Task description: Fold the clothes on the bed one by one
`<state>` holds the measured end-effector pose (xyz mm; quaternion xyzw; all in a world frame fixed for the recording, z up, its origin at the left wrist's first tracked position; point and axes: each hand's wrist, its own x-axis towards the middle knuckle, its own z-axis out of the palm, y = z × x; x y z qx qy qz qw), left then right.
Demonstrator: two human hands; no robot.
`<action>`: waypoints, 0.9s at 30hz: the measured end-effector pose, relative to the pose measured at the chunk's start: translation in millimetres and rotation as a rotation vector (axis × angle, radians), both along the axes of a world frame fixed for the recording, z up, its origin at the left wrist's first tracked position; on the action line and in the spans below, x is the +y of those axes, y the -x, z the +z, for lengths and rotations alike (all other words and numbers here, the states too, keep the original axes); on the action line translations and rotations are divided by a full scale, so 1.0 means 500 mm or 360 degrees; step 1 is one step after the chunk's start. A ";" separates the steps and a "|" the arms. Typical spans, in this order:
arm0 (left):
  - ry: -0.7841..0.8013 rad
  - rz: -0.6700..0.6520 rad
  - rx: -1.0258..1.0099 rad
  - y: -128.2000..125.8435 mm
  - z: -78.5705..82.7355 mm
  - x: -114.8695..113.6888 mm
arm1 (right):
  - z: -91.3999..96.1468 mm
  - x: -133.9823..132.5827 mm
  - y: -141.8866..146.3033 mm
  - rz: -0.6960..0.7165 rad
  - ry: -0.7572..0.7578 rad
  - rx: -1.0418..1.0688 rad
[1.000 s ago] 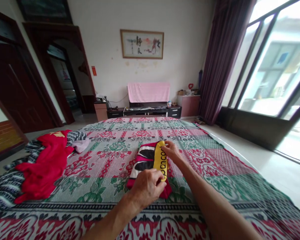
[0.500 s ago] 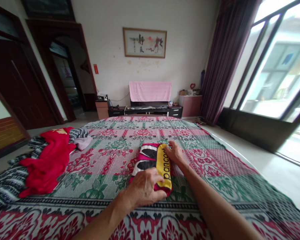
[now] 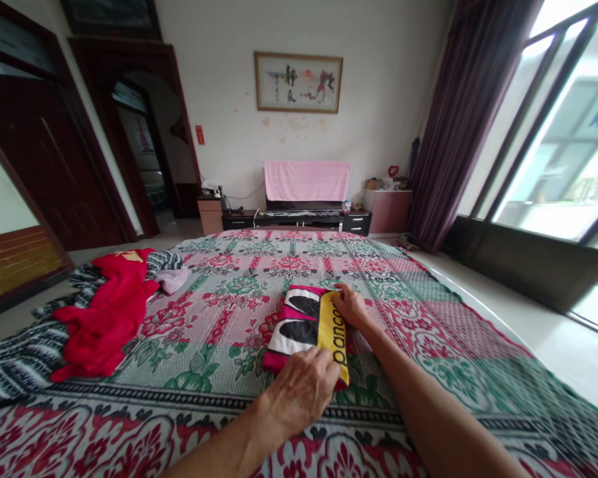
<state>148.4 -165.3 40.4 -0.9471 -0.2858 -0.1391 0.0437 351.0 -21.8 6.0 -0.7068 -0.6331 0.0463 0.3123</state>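
Observation:
A folded garment (image 3: 299, 325) lies flat on the patterned bed cover. It is magenta, with large white and black eye shapes and a yellow band (image 3: 335, 335) bearing black letters along its right side. My left hand (image 3: 306, 385) is closed at the garment's near right corner, fingers curled over the edge; its thumb is hidden. At the far right corner, my right hand (image 3: 351, 307) pinches the edge of the yellow band and covers the end of the lettering.
Left on the bed cover (image 3: 219, 292) lies a heap of clothes: a red garment (image 3: 112, 312), a black-and-white patterned cloth (image 3: 20, 365) and a small pale pink piece (image 3: 173, 280). Beyond the bed stands a low black cabinet (image 3: 356, 222) below a pink cloth (image 3: 306, 180).
My left hand has shifted slightly right and down along the garment's near edge, its fingers more curled. The right hand stays at the far corner. The whole view has shifted a little.

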 end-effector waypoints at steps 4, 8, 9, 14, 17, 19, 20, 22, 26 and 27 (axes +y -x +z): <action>0.0062 0.0020 -0.0171 0.007 0.003 0.018 | 0.012 -0.006 0.007 0.0007 -0.0090 0.0108; 0.0213 0.0253 -0.0632 0.028 0.052 0.040 | 0.038 -0.006 0.002 -0.0036 -0.0113 0.0269; 0.0264 0.0311 -0.0756 0.038 0.070 0.045 | 0.046 -0.006 -0.002 -0.0037 -0.0133 0.0308; 0.0615 0.0480 -0.1274 0.097 0.138 0.077 | 0.091 -0.012 -0.015 0.0247 -0.0096 0.0707; 0.0896 0.0495 -0.1601 0.132 0.142 0.106 | 0.116 -0.025 -0.010 0.0632 0.0048 0.1131; 0.1083 0.0517 -0.1844 0.151 0.139 0.124 | 0.131 -0.039 -0.007 0.0852 0.0128 0.1323; 0.1149 0.0539 -0.1967 0.160 0.138 0.131 | 0.139 -0.046 -0.006 0.0942 0.0181 0.1369; 0.1221 0.0595 -0.2183 0.175 0.141 0.141 | 0.152 -0.060 -0.007 0.1094 0.0292 0.1354; 0.1282 0.0694 -0.2449 0.196 0.157 0.146 | 0.164 -0.072 -0.005 0.1217 0.0382 0.1098; 0.1291 0.0713 -0.2491 0.198 0.161 0.146 | 0.163 -0.070 -0.001 0.1222 0.0379 0.1021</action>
